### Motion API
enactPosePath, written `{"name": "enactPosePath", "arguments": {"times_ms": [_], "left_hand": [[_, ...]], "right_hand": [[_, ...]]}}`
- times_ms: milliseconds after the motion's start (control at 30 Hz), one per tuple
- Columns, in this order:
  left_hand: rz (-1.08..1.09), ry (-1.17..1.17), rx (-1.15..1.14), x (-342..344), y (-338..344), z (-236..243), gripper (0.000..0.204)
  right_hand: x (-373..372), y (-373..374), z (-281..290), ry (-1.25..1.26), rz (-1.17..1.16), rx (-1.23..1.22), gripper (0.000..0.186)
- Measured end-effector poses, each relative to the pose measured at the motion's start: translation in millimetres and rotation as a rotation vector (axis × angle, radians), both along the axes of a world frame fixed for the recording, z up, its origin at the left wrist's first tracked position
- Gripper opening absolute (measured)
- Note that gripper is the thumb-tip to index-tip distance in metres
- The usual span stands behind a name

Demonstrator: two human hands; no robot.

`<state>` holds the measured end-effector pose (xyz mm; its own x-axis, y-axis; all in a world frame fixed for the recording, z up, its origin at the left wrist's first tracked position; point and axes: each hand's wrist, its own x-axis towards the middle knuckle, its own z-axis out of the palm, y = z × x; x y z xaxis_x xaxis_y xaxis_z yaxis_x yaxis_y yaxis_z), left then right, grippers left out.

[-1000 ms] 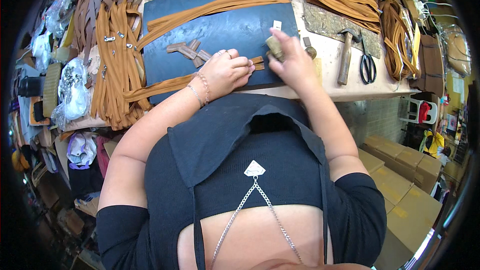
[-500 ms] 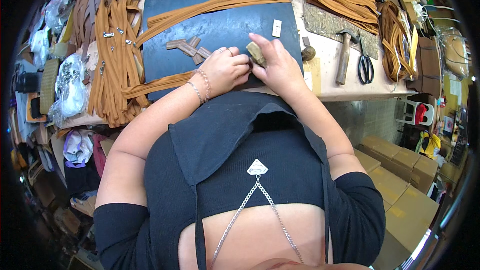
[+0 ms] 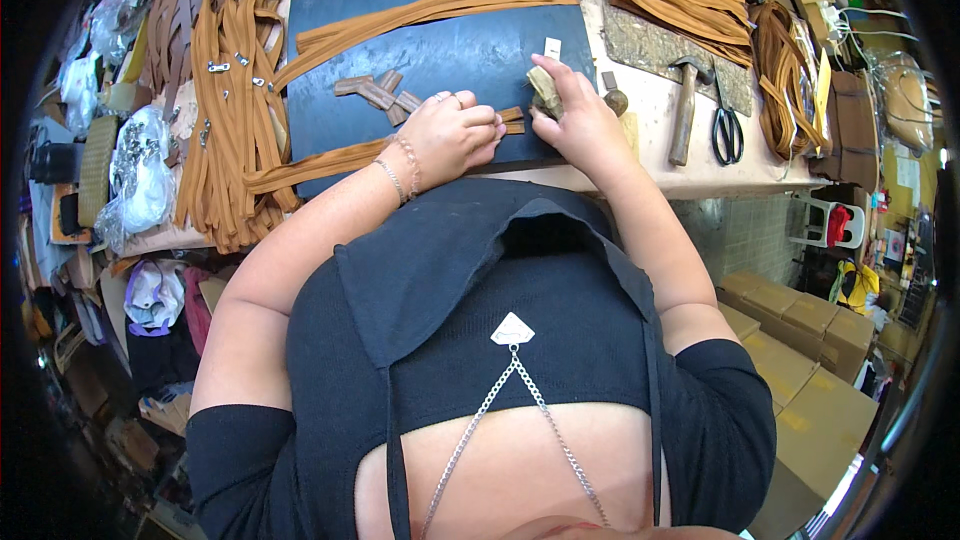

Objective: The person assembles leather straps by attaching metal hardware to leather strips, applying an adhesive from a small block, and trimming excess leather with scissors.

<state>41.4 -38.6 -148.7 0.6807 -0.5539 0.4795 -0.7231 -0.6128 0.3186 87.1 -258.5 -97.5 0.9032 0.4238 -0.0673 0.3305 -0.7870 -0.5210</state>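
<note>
My left hand (image 3: 452, 138) is closed, fingers curled on the end of an orange-brown zipper strip (image 3: 513, 116); its tip sticks out beyond the knuckles, over the dark board (image 3: 440, 45). To the right of it, my right hand (image 3: 585, 125) grips a rough, yellowish-brown block (image 3: 544, 92) between thumb and fingers, a little apart from the strip's end. Several small brown leather-like pieces (image 3: 376, 95) lie on the board beyond my left hand. A small white rectangular piece (image 3: 553, 47) sits just past the block, partly covered by my right fingers.
Long orange-brown zipper strips (image 3: 440, 8) cross the board's far side. More zippers (image 3: 225, 120) hang at the left; a bundle (image 3: 680, 5) lies far right. A hammer (image 3: 686, 115), black-handled scissors (image 3: 728, 135) and a small round dark object (image 3: 616, 101) rest right of the board.
My right hand has moved right with the block, away from my left hand. The zipper strip's end now shows between them. My left hand has barely moved.
</note>
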Motion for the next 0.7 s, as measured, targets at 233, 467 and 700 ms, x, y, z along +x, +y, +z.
{"name": "enactPosePath", "arguments": {"times_ms": [233,467,700], "left_hand": [[-0.037,0.014,0.079,2.6,-0.1,4.3,0.016],[-0.019,0.028,-0.046,-0.7,-2.1,-0.4,0.015],[0.001,0.035,0.035,-0.7,0.8,3.7,0.013]], "right_hand": [[-11.1,18.5,3.1,-0.042,0.049,0.078,0.066],[-3.7,3.2,6.0,-0.070,0.024,-0.038,0.066],[0.7,2.5,-5.1,-0.097,0.028,-0.058,0.066]]}}
